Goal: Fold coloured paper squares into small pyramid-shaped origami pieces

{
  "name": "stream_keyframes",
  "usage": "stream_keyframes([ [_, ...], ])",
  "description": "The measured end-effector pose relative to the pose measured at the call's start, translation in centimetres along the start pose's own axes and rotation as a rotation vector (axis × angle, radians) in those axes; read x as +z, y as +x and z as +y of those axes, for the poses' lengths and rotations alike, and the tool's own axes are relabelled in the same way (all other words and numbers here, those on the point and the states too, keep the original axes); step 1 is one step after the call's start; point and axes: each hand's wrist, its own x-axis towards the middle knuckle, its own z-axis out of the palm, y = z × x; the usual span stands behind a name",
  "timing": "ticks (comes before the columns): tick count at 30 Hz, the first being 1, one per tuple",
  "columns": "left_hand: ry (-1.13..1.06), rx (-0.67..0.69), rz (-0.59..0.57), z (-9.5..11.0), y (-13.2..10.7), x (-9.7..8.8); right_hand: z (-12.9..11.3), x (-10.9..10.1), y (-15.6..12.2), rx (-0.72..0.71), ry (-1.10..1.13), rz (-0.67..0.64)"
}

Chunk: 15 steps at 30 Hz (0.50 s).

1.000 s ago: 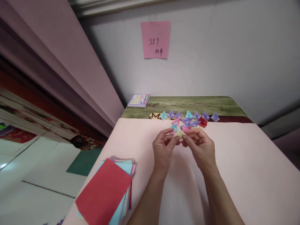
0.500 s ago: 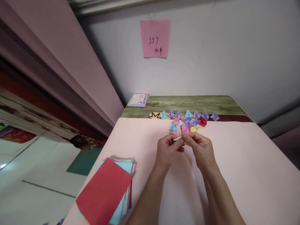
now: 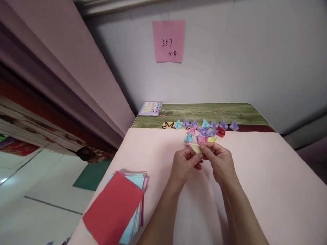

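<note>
Between my hands is a small folded piece of pale yellow paper (image 3: 195,147), raised above the pink table cover. My left hand (image 3: 184,165) pinches its lower edge between thumb and fingers. From the other side my right hand (image 3: 219,159) grips its right end, thumb on top. The fingers hide part of the paper. Just beyond my hands sit several folded paper boats, among them a pink one (image 3: 202,139), a yellow one (image 3: 212,139), a blue one (image 3: 189,137) and a red one (image 3: 220,131). Purple boats (image 3: 234,126) and blue ones form a row behind them.
A stack of coloured paper topped by a red sheet (image 3: 113,207) lies at the table's left edge. The pink cover (image 3: 270,177) spreads over most of the table. Small booklets (image 3: 150,108) rest at the back left corner. Curtains (image 3: 63,51) hang at left, a wall behind.
The pale yellow paper has turned so that more of its flat triangular face shows. Both hands have shifted slightly and still hold it. The boats and paper stack stay in place.
</note>
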Motion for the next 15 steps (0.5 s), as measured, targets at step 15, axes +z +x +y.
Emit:
stream_keyframes([
  [15, -0.016, 0.219, 0.187, 0.27, 0.29, -0.10, 0.04, -0.42, 0.28, 0.112, 0.070, 0.049],
])
